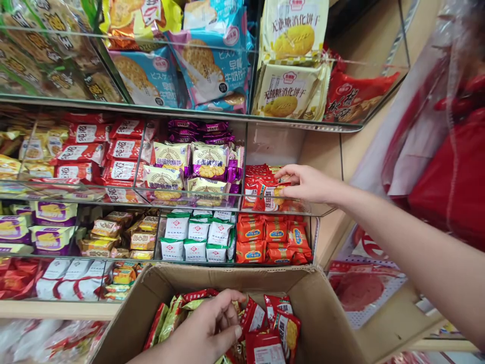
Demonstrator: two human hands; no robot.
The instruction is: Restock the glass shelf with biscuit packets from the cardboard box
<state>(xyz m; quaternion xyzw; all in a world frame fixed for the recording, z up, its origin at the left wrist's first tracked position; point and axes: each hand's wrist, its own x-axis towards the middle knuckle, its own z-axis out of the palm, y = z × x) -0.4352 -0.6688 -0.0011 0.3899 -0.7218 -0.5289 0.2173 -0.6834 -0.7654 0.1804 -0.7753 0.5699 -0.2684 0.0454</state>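
Note:
My right hand point(306, 184) reaches into a shelf compartment at the right, its fingers closed on a red cookie packet point(270, 197). Other red packets point(259, 174) lie behind and beneath that one. Below, my left hand point(212, 323) hovers in a cardboard box point(322, 308), thumb and index finger apart with nothing visible between them. Close to its fingertips are loose red cookie packets point(265, 349). Further packets with yellow-green wrapping point(172, 318) lie at the box's left side, partly hidden by this hand.
Clear dividers part the shelves. Left of my right hand are cream and purple cookie packs point(210, 162); orange packets point(252, 230) and white-green packets point(188, 230) sit one tier lower. A glass shelf edge point(212, 115) runs overhead. Red and white hanging goods point(450, 141) crowd the right.

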